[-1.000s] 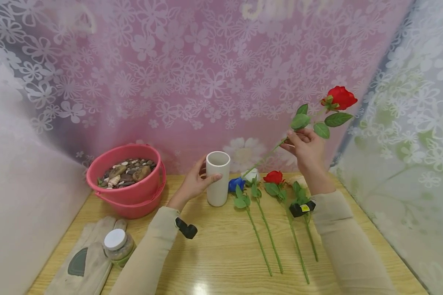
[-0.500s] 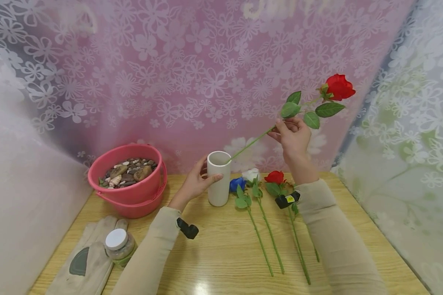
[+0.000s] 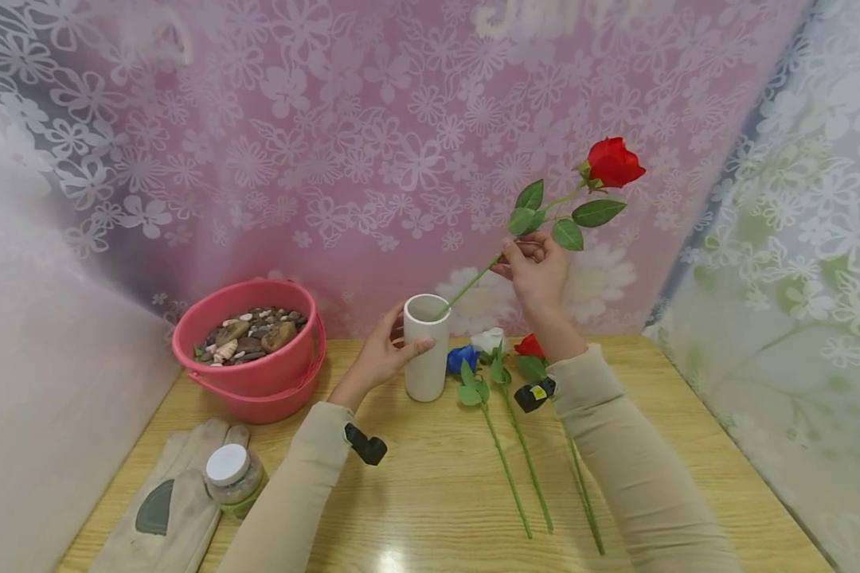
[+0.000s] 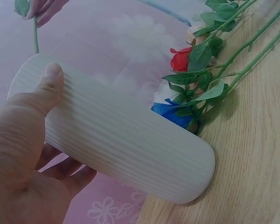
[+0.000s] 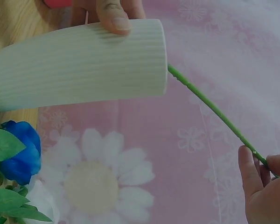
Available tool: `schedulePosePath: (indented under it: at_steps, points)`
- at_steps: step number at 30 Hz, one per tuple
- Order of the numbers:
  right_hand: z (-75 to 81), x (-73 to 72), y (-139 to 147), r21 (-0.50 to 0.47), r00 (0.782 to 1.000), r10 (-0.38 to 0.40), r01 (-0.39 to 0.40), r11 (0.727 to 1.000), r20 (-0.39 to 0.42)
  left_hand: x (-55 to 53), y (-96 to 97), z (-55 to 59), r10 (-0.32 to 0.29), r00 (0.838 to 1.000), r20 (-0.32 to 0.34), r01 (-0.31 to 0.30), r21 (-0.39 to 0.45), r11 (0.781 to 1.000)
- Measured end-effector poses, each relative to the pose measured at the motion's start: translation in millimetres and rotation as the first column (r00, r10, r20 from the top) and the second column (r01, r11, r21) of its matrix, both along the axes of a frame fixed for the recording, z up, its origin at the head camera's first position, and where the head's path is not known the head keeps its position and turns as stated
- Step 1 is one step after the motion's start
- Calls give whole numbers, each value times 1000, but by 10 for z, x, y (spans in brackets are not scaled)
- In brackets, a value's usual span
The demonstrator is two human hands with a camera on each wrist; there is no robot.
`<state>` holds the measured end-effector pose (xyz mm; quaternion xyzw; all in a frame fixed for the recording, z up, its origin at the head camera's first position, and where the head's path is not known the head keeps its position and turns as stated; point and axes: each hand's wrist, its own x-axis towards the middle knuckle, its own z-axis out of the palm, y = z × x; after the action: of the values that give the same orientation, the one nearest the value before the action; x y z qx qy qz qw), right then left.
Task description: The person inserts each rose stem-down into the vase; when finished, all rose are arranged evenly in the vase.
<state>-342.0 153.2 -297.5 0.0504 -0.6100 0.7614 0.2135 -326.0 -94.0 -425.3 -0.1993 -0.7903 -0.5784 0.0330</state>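
The head camera looks forward and down from high over the near edge of the table (image 3: 401,493). It is farthest back, so it sees to the far edge and the pink curtain (image 3: 365,119) behind. The left wrist camera sits close behind the left hand (image 3: 380,354), facing right toward the roses (image 4: 181,59). The right wrist camera, close behind the right hand (image 3: 541,274), faces left. Both wrist views are tipped sideways. They share the white vase (image 3: 425,370), the blue rose (image 3: 462,360) and both hands.
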Motion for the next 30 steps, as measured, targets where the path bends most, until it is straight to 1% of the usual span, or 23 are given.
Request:
schedulePosePath:
  at_steps: [7,12,17,26,30]
  points:
    - [-88,-13,-114,96,1000,16,-15,995,-7,18,-2,3,5,1000,5,-5,1,1000]
    - [-136,-5,-226,159,999,35,-34,987,-6,8,-3,-7,11,1000,1,-11,0,1000]
    - [-199,-6,-329,207,998,55,-56,977,6,13,2,4,12,1000,10,-12,-3,1000]
    - [-288,-21,-470,291,998,52,-60,955,36,10,7,-1,14,1000,14,-14,-1,1000]
    - [-311,-23,-522,315,998,56,-62,947,28,9,1,-1,16,1000,15,-16,7,1000]
